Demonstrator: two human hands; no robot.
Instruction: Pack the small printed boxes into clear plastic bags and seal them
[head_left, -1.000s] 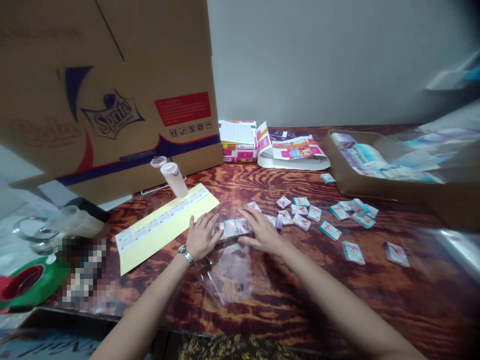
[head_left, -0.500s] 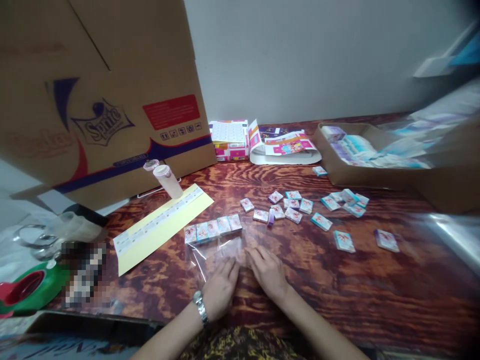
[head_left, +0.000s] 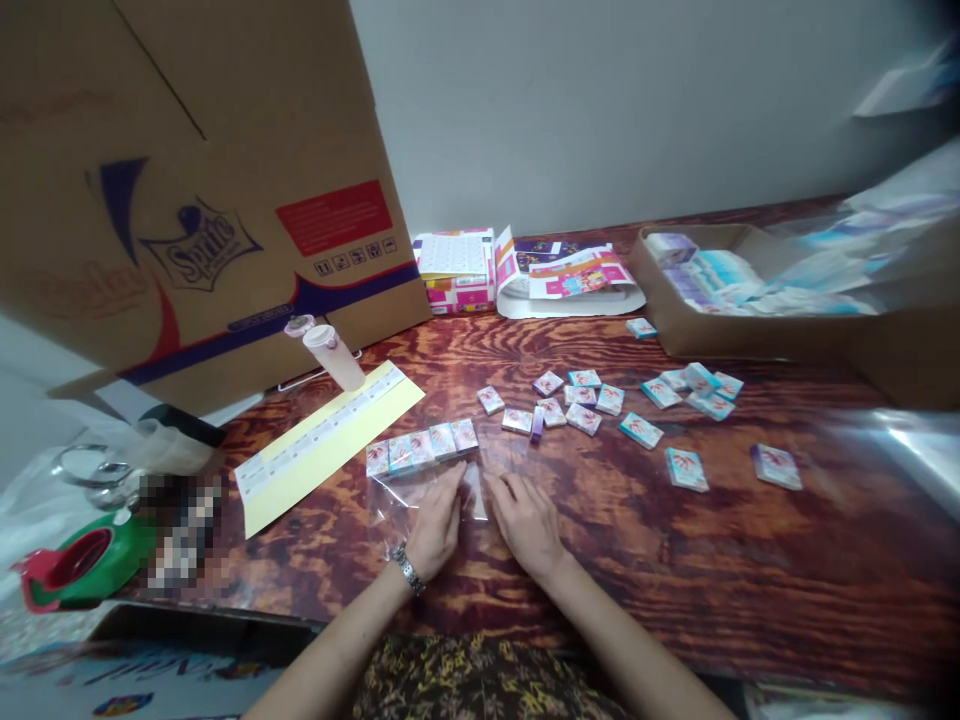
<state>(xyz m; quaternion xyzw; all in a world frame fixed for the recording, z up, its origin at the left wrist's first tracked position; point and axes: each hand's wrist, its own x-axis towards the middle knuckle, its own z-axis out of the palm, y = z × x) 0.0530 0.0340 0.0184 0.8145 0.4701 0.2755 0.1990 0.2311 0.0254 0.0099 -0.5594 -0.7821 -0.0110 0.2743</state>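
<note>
Lower right, we could cross the red-brown wooden table (head_left: 720,580) freely; small rectangular white, teal and purple boxes (head_left: 583,419) obstruct us right of centre.

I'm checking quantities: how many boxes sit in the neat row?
5, side by side just beyond the left hand: leftmost box, second box, middle box, fourth box, rightmost box. Any underneath would be hidden.

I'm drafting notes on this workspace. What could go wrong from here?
The left hand appears to rest on glossy clear plastic film; dragging it might skew the row of five small pale printed boxes along the film's far side.

The translucent pale plastic bottle stands by the long yellow paper sheet; a knock could tip it.
</note>
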